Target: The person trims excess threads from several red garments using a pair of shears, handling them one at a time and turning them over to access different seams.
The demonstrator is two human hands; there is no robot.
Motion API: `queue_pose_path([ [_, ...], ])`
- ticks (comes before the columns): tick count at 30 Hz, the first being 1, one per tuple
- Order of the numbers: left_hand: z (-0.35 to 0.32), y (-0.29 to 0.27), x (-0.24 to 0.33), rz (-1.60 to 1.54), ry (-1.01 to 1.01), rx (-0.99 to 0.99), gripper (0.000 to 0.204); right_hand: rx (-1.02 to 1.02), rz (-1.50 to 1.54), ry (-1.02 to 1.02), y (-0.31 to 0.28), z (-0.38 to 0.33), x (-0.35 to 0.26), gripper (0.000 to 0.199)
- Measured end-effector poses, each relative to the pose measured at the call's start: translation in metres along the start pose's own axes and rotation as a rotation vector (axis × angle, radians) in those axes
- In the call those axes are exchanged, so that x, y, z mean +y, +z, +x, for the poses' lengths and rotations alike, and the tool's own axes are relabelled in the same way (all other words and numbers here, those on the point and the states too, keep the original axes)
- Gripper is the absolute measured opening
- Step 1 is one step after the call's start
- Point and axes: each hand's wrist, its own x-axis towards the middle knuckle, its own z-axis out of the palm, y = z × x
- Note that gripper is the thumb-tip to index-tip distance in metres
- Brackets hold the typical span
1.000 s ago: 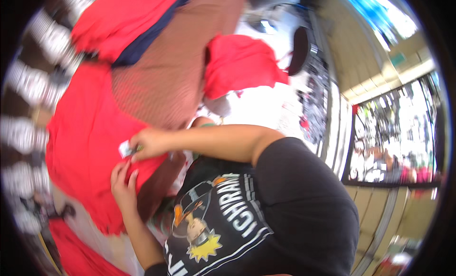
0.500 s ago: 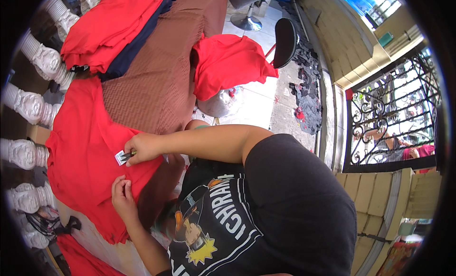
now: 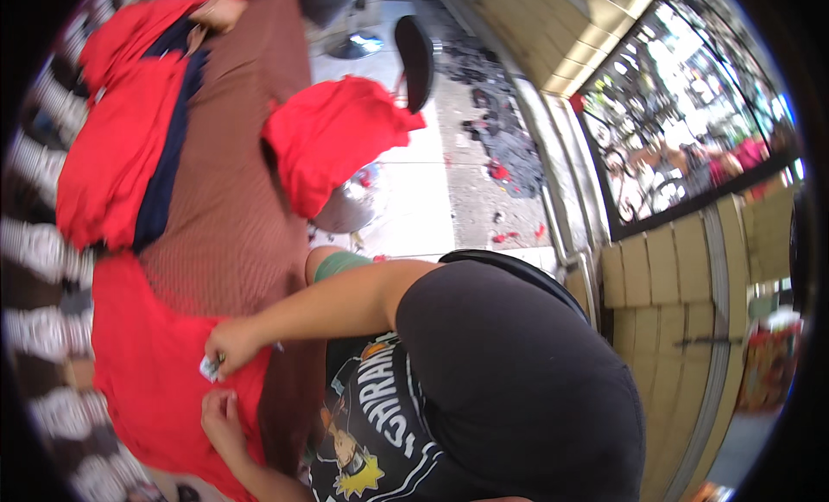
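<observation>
A red shirt lies spread over the near part of the long brown-covered table. My right hand is closed around small dark thread snips with a bit of green on them. Their blades are mostly hidden by my fingers. Right at their tip is a small white label on the red cloth. Just below, my left hand rests on the shirt with fingers curled in a pinch. Whatever they hold is too small to make out.
Red garments with dark blue cloth under them are piled further up the table. Another person's hand touches the far pile. Red cloth covers a stool. Dark scraps litter the floor. White balusters line the left.
The view has swung, so the table and shirt sit lower and further left in it. Another person's hand has appeared at the far pile. My right hand stays at the label, its snips now less visible.
</observation>
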Motion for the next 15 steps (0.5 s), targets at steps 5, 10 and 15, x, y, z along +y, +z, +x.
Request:
queue_pose_path([
  [5,0.028,-0.028,0.023,0.268,-0.089,-0.313,0.008,-0.023,-0.008,0.002,0.009,0.007,-0.001,0.042],
  [10,0.056,-0.023,0.006,0.331,0.002,-0.406,0.005,-0.024,-0.024,0.062,0.003,0.006,0.007,0.042],
  [15,0.054,-0.033,0.031,0.402,-0.139,-0.583,0.015,-0.035,0.003,0.032,0.012,0.011,0.016,0.037],
])
